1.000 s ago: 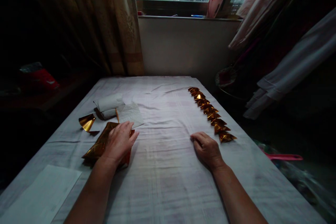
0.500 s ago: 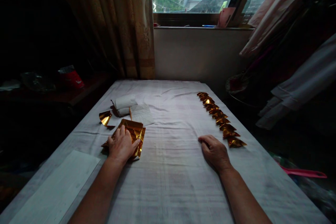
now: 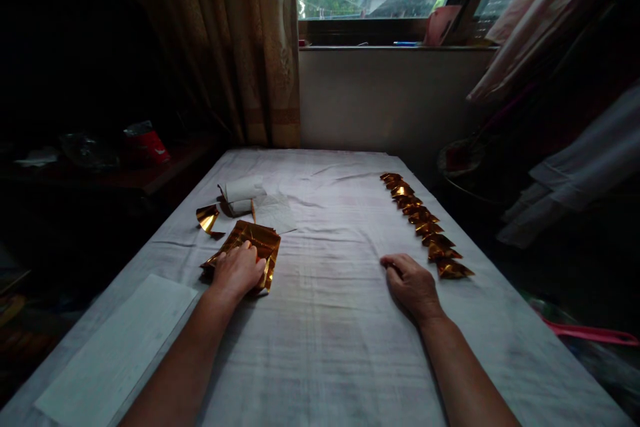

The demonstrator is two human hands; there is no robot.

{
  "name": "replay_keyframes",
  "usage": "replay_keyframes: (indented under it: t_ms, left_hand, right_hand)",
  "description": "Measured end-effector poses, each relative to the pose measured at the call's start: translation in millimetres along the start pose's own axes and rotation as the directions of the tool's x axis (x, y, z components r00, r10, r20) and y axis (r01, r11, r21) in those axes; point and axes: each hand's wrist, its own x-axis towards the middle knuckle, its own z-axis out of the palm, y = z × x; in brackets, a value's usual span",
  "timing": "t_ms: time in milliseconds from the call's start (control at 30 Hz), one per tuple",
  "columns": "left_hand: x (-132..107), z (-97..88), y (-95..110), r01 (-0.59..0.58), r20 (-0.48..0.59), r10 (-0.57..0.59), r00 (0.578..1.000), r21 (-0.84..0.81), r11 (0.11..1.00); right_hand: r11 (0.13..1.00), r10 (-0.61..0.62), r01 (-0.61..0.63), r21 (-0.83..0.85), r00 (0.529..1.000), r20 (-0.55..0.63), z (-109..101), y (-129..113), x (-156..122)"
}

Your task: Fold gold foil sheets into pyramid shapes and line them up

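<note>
On the left, a stack of shiny gold foil paper (image 3: pixel 260 235) lies on the cloth-covered table. My left hand (image 3: pixel 237 270) presses on its top, fingers curled and drawn toward the thumb, closed on the foil paper; its fingertips are partly hidden. My right hand (image 3: pixel 411 287) rests on the cloth, loosely closed, with nothing visible in it. Just beyond it, a slanting row of several folded gold foil pieces (image 3: pixel 433 239) runs along the table's right side. A curved gold foil scrap (image 3: pixel 207 218) sits behind the stack on the left.
Whitish paper rolls (image 3: pixel 243 188) and a flat grey sheet (image 3: pixel 275 212) lie behind the stack. A long pale board (image 3: pixel 117 350) lies at the near left. A dark side table (image 3: pixel 165 180) holds a red container (image 3: pixel 147 145). Clothes (image 3: pixel 575 180) hang on the right.
The fingers of my left hand have curled in from a flatter, spread pose on the foil stack. My right hand stays in place. The view has shifted slightly.
</note>
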Motion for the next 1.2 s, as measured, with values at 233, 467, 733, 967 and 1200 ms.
replay_keyframes:
  t_ms: [233,467,733,967,1200]
  left_hand:
    - [3,-9.8,-9,-0.021,0.008,0.021,1.000,-0.022,1.000]
    - [1,-18.9,-11,0.046,-0.043,-0.047,0.998,-0.015,0.999]
    - [-5,-26.3,-2,0.085,-0.166,-0.086,0.982,-0.012,0.996]
    - [-14,-28.7,23,-0.472,-0.302,0.454,0.838,0.017,0.882]
    - [-18,-33.2,50,-0.668,-0.308,0.661,0.684,0.097,0.737]
  right_hand:
    - [0.999,0.015,-0.015,0.035,1.000,-0.016,0,-1,0]
    - [0.999,0.018,-0.018,0.050,1.000,-0.007,0,3,1]
    - [0.999,0.011,-0.011,0.041,1.000,-0.006,1,5,0]
    - [0.994,-0.063,0.074,0.079,0.990,-0.130,0,-6,1]
    - [0.949,-0.236,0.271,0.163,0.950,-0.203,-6,-44,1]
